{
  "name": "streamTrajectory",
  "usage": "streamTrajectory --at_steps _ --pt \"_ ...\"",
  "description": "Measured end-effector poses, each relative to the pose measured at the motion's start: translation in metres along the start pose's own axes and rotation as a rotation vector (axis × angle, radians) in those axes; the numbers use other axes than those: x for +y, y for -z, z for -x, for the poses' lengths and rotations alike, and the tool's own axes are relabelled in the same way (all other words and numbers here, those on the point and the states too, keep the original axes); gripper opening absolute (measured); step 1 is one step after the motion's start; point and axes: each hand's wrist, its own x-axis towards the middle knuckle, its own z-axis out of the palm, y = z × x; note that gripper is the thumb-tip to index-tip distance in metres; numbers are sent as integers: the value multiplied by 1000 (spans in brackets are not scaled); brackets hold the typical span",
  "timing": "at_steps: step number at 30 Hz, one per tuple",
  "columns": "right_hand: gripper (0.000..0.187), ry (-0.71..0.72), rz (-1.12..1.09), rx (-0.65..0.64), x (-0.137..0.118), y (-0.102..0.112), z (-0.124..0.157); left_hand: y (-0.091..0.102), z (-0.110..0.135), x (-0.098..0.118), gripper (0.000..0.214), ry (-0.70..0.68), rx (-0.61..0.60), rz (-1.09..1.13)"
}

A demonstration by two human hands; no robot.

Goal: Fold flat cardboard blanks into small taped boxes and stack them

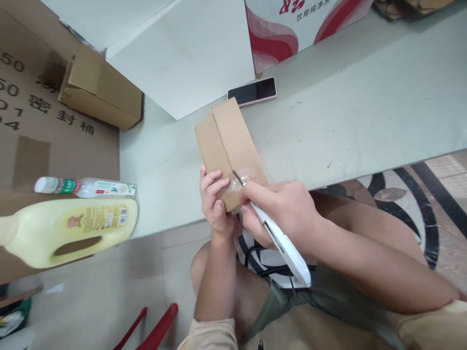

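A small flat cardboard box [228, 143] lies on the pale table [346, 116], its near end over the table's front edge. My left hand [215, 201] grips that near end, fingers curled over the top and thumb below. My right hand [279, 214] is closed round a white utility knife [282, 240]. The knife's blade tip touches the clear tape at the seam on the box's near end.
A phone [252, 91] lies face up behind the box. A white carton [182, 53] and a red-and-white carton [292, 24] stand at the back. Left are a small brown box [98, 90], a water bottle [85, 187] and a yellow jug [69, 228].
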Motion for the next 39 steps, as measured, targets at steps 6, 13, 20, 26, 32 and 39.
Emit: streamTrajectory --at_steps 6,13,20,26,32,39 --pt "16 28 59 -7 -6 4 1 -1 -2 -1 36 -47 -12 21" --pt "18 31 116 -30 -7 2 3 -2 -3 -2 37 -51 -7 -7" --pt "18 18 135 -72 -6 -3 1 -1 -3 -1 36 -49 -15 4" --pt "17 19 112 -94 -2 -2 1 0 -3 -1 36 -39 -7 4" --pt "19 8 56 -124 0 -1 0 -1 -2 -1 34 -30 -9 58" --pt "19 -38 20 -201 2 0 0 -1 -1 -1 35 -13 -4 14"
